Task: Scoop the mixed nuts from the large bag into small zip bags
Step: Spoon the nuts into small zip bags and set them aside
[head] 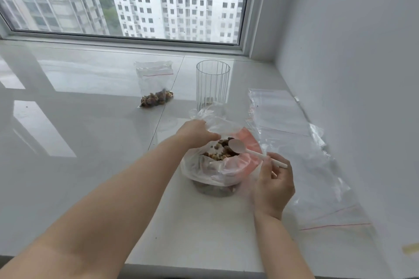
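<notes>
Head view
Large bag (217, 172): thin clear plastic with pink tint on right side, mouth open upward, on white sill near centre; holds mixed nuts (221, 150), brown and lumpy.
Left hand (196, 131): grips far-left rim of large bag, fingers curled over the plastic.
Right hand (273, 184): pinches handle end of white plastic spoon (247, 150); spoon bowl looks empty, just above the nuts inside the bag mouth.
Small zip bag (155, 84): clear, red line at seal, far and left of centre, top standing up; small heap of nuts at its bottom.
Glass cup (212, 84): clear, ribbed, cylinder shape, upright, just beyond large bag; a few crumbs at bottom.
Flat zip bags (301, 149): clear, empty, spread along right side near the wall, red seal lines visible.
Sill (79, 119): glossy white stone, reflecting window; wide free surface at left.
Edges: near edge of sill just under the forearms; wall close at right; window frame far.
</notes>
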